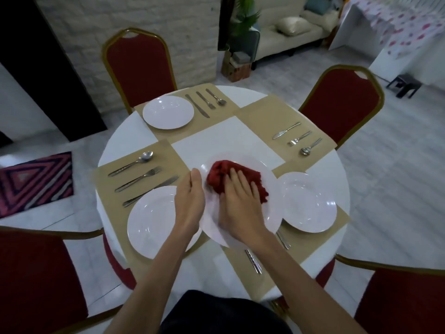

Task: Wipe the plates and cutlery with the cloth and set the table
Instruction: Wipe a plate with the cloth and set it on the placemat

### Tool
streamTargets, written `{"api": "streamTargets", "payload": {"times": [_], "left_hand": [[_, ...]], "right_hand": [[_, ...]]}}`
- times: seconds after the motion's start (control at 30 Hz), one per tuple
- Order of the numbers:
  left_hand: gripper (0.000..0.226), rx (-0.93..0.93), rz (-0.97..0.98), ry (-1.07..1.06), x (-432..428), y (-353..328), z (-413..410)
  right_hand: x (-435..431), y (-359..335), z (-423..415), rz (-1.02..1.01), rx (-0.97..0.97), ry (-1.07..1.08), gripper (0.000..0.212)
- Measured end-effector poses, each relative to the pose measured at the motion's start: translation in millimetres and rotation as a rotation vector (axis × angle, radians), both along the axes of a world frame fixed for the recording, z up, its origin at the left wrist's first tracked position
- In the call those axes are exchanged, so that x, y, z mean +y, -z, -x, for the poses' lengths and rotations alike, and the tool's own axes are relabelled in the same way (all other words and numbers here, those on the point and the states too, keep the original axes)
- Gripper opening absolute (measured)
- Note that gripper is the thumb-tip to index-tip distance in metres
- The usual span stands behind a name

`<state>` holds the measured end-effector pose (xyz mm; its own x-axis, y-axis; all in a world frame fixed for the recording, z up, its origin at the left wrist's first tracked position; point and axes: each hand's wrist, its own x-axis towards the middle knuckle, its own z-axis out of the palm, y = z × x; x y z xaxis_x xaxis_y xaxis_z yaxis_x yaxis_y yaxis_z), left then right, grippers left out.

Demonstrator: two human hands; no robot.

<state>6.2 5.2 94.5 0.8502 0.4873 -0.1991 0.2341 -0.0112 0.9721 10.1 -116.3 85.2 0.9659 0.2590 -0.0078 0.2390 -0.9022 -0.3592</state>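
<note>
Left hand (190,201) grips the rim of the round white plate (272,213); right hand (240,206), fingers extended flat, presses the crumpled red cloth (224,172) onto it.

White plate (272,189) overlapping both near plates, crumpled red cloth (221,173) on its face. Left plate (154,222), far plate (168,112), right plate (310,203) flat on tan placemats (260,112); cutlery (138,179) in parallel rows on the mats.

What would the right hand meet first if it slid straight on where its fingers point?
The right hand would probably push into the bunched red cloth, then the plate's far rim.
</note>
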Motion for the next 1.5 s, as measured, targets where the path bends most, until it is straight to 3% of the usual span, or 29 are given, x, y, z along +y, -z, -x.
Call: {"api": "streamTargets", "payload": {"times": [0.1,0.2,0.33,0.47,0.53,0.67,0.77,0.87,0.97,1.07,1.13,1.23,1.37,1.43,1.5], "left_hand": [[0.04,0.012,0.034,-0.044,19,-4,-5],[0.038,0.015,0.092,-0.059,23,0,-7],[0.046,-0.005,0.01,0.054,-1,1,-8],[0.047,-0.022,-0.101,0.052,18,-1,-15],[0.041,-0.031,-0.086,-0.012,35,-2,-21],[0.04,0.011,0.024,-0.057,33,2,-19],[0.043,0.005,0.0,0.005,6,8,-15],[0.046,0.02,-0.066,0.009,13,4,-17],[0.039,-0.007,-0.085,-0.026,38,-4,-18],[0.042,-0.012,-0.158,0.045,35,-5,-13],[0.043,-0.006,-0.177,0.116,24,-2,-8],[0.042,-0.028,-0.178,0.115,21,-6,-6],[0.045,-0.102,-0.179,0.039,35,-20,-8],[0.043,-0.094,-0.145,-0.021,39,-19,-7],[0.04,-0.066,-0.104,-0.073,39,-16,-6]], "right_hand": [[-23,6,13,0.139,-0.034,0.135,0.052],[-17,7,39,0.15,0.03,0.067,0.058],[3,7,6,-0.073,-0.004,0.082,0.063],[7,-5,40,-0.263,0.137,-0.214,0.056],[-18,-4,56,-0.204,0.145,-0.279,0.06],[-47,-3,16,0.069,0.056,-0.132,0.06],[-12,-8,-9,-0.001,0.057,-0.106,0.057],[7,-15,10,-0.131,0.109,-0.254,0.066],[-14,-14,41,-0.157,0.144,-0.388,0.057],[-13,-14,34,-0.117,0.062,-0.477,0.049],[-2,-12,12,-0.108,-0.043,-0.441,0.04],[-12,-3,-20,-0.083,-0.165,-0.241,0.044],[-31,12,-6,0.143,-0.277,-0.019,0.047],[-27,18,23,0.196,-0.274,-0.005,0.037],[-14,14,50,0.107,-0.197,-0.112,0.03]]}}
